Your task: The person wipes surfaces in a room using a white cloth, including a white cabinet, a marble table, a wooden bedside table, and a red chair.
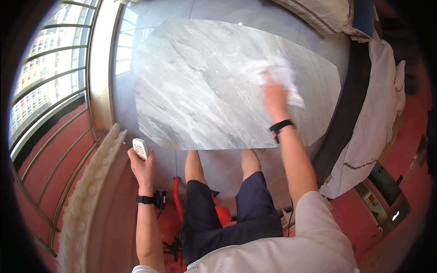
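Note:
Under my right hand (pixel 275 97) is a white cloth (pixel 293 80), bunched on the marble-patterned tabletop (pixel 198 88). The hand and cloth are blurred, and the fingers are partly lost against the cloth. My left hand (pixel 140 167) grips a white remote control (pixel 139 148) with several buttons, held upright beside the table's near left corner. A black band circles each wrist. My knees are partly under the table's near edge.
Metal window bars (pixel 54 49) line the left side, with a pale fringed curtain (pixel 92 191) below. A sofa-like seat under a white cover (pixel 365 136) stands close on the right. A red tube (pixel 177 198) rises beside my left leg. Grey floor tiles (pixel 225 12) surround the table.

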The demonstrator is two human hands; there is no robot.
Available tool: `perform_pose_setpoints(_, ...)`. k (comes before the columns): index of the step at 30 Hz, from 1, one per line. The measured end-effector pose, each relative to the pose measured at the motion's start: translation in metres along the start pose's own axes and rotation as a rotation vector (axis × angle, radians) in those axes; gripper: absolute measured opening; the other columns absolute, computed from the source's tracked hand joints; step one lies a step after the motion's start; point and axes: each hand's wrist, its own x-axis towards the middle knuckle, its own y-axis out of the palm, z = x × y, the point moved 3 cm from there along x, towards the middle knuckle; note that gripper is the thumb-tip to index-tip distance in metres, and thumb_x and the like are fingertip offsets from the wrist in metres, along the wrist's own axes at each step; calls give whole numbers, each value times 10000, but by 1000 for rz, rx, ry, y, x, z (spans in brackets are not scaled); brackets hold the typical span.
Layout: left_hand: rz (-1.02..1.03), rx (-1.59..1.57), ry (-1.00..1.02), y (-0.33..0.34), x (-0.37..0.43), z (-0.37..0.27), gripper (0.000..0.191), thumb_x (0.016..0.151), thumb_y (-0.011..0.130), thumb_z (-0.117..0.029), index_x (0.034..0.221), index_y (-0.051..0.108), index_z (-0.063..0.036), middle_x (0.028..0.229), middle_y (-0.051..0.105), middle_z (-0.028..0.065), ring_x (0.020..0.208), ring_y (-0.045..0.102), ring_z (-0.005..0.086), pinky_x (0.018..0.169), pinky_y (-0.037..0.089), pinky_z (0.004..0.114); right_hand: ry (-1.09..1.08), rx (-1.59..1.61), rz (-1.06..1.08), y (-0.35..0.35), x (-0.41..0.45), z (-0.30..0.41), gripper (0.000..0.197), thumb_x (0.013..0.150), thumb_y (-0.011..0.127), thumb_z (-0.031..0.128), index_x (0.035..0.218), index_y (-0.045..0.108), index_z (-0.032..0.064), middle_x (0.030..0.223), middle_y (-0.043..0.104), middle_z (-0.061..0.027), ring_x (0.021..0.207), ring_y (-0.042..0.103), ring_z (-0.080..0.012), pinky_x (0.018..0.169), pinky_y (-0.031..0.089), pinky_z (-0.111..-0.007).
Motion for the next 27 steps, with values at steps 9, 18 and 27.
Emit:
perform_pose_setpoints(9, 74, 70, 75, 14, -16, 0, 491, 778, 814, -132, 1142, 499, -36, 954, 610, 179, 865, 627, 364, 781, 506, 436, 126, 208, -417, -24, 130, 29, 613, 1000, 520, 263, 1578, 334, 342, 1657, 231, -154, 1504, 221, -384, 1130, 309, -679)
perform_pose_setpoints(18, 26, -161, 129, 3, 16, -55, 432, 824, 718, -29, 1182, 476, -13, 1031, 563, 96, 915, 554, 173, 831, 491, 328, -836, 411, 160, 56, -72, 259, 496, 930, 526, 121, 1368, 609, 339, 1523, 508, -4, 1240, 605, -217, 1130, 388, -540)
perform_pose_setpoints(27, 118, 548, 633, 140, 36, -212, 389, 750, 773, -109, 1093, 592, -70, 1105, 573, 177, 1041, 564, 412, 888, 484, 490, -305, 96, 67, 27, -56, -83, 535, 1020, 488, 177, 1489, 475, 432, 1252, 681, -30, 1135, 654, -249, 1159, 294, -614)
